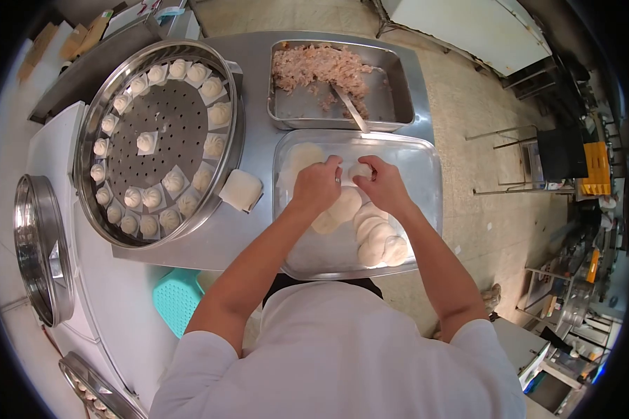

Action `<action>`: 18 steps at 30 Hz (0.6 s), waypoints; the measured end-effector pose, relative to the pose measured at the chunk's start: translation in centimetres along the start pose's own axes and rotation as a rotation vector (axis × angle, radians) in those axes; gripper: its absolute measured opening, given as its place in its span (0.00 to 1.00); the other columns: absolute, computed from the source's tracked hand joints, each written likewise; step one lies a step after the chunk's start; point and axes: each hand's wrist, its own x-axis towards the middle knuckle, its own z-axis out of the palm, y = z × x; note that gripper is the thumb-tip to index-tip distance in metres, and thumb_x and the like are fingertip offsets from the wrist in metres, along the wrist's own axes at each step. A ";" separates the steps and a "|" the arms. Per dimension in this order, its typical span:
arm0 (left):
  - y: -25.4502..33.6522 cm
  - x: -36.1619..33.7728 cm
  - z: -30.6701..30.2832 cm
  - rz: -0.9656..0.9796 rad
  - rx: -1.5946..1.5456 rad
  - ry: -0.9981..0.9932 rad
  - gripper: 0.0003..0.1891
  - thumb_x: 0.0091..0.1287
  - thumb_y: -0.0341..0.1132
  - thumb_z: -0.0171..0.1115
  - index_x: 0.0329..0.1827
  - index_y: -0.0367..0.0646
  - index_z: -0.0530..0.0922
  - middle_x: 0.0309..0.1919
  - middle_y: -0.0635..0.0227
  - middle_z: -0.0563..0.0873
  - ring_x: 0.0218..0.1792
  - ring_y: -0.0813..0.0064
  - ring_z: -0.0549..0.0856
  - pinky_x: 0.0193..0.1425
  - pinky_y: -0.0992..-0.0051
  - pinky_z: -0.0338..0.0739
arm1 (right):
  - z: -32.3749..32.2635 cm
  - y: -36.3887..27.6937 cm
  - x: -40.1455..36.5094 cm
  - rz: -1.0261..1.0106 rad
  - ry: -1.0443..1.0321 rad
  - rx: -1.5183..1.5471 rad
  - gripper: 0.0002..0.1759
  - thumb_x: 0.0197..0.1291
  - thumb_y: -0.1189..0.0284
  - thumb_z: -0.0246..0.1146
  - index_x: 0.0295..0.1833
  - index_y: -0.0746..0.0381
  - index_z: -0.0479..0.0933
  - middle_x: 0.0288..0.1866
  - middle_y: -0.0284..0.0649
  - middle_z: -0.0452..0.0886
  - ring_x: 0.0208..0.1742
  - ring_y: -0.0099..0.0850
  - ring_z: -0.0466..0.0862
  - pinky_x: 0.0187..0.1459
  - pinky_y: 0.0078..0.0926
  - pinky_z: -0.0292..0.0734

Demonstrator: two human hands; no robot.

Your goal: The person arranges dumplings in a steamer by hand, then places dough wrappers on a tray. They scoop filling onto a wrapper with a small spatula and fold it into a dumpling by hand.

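Observation:
My left hand (318, 184) and my right hand (386, 186) are close together over a shallow metal tray (426, 167). A small pale piece of dough (358, 172) lies between their closed fingertips, which partly cover it. Beneath and nearer my body, flat dough rounds lie in the tray: a single round (345, 204) and an overlapping row (374, 241) to its right. Another pale round (306, 153) shows behind my left hand. Just beyond, a deep metal pan (398, 98) holds minced pinkish filling (318, 66), with a flat spatula (351, 110) leaning over its near rim.
At left, a round perforated steamer (164, 119) holds many pleated buns on paper squares. A stack of white paper squares (241, 190) sits beside it. Below the table edge is a turquoise plastic stool (178, 300). Another steamer ring (43, 248) stands far left; a black chair (561, 155) stands right.

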 end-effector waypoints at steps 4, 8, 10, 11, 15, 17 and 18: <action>-0.8 -0.9 -1.0 0.045 -0.033 -0.031 0.15 0.64 0.25 0.62 0.55 0.40 0.78 0.43 0.60 0.92 0.44 0.55 0.90 0.49 0.58 0.83 | 0.4 -0.6 0.7 -0.030 -0.048 -0.103 0.26 0.57 0.69 0.71 0.61 0.68 0.81 0.50 0.57 0.88 0.51 0.52 0.88 0.53 0.42 0.83; -1.4 -1.2 -0.9 0.118 -0.087 0.005 0.19 0.59 0.20 0.60 0.55 0.36 0.76 0.44 0.61 0.92 0.43 0.57 0.89 0.51 0.60 0.83 | 1.1 -0.6 1.2 -0.181 -0.044 -0.248 0.24 0.57 0.72 0.70 0.60 0.67 0.80 0.51 0.57 0.85 0.53 0.56 0.86 0.55 0.47 0.82; -1.6 -1.2 -0.8 0.129 -0.090 0.016 0.20 0.58 0.20 0.60 0.55 0.36 0.76 0.44 0.60 0.92 0.42 0.56 0.89 0.51 0.60 0.83 | 1.7 -0.8 1.4 -0.215 -0.093 -0.312 0.23 0.57 0.73 0.70 0.59 0.67 0.79 0.49 0.57 0.84 0.51 0.56 0.85 0.54 0.49 0.82; -1.6 -1.2 -0.8 0.135 -0.091 0.023 0.21 0.57 0.20 0.60 0.56 0.36 0.76 0.44 0.60 0.92 0.42 0.56 0.89 0.51 0.61 0.83 | 1.8 -0.9 1.6 -0.232 -0.117 -0.345 0.23 0.56 0.74 0.70 0.59 0.66 0.79 0.48 0.56 0.84 0.51 0.57 0.84 0.54 0.49 0.81; -1.6 -1.1 -1.2 0.091 -0.142 -0.002 0.20 0.60 0.23 0.62 0.57 0.38 0.77 0.45 0.54 0.90 0.48 0.50 0.87 0.56 0.56 0.82 | 1.6 -1.9 1.3 -0.279 -0.119 -0.379 0.23 0.55 0.75 0.69 0.58 0.66 0.79 0.46 0.57 0.83 0.50 0.57 0.84 0.55 0.50 0.81; -1.6 -1.3 -1.0 0.106 -0.166 0.049 0.21 0.60 0.23 0.62 0.58 0.39 0.77 0.45 0.55 0.89 0.47 0.50 0.87 0.55 0.56 0.82 | 1.6 -1.5 1.0 -0.273 -0.125 -0.397 0.23 0.55 0.76 0.69 0.58 0.66 0.79 0.47 0.56 0.83 0.51 0.56 0.84 0.55 0.50 0.80; -1.2 -1.5 -1.6 0.078 -0.213 0.037 0.22 0.60 0.23 0.62 0.59 0.40 0.77 0.44 0.55 0.89 0.46 0.51 0.87 0.54 0.56 0.82 | 1.6 -1.6 0.8 -0.292 -0.118 -0.380 0.23 0.56 0.77 0.69 0.59 0.66 0.79 0.47 0.56 0.83 0.51 0.56 0.83 0.55 0.49 0.80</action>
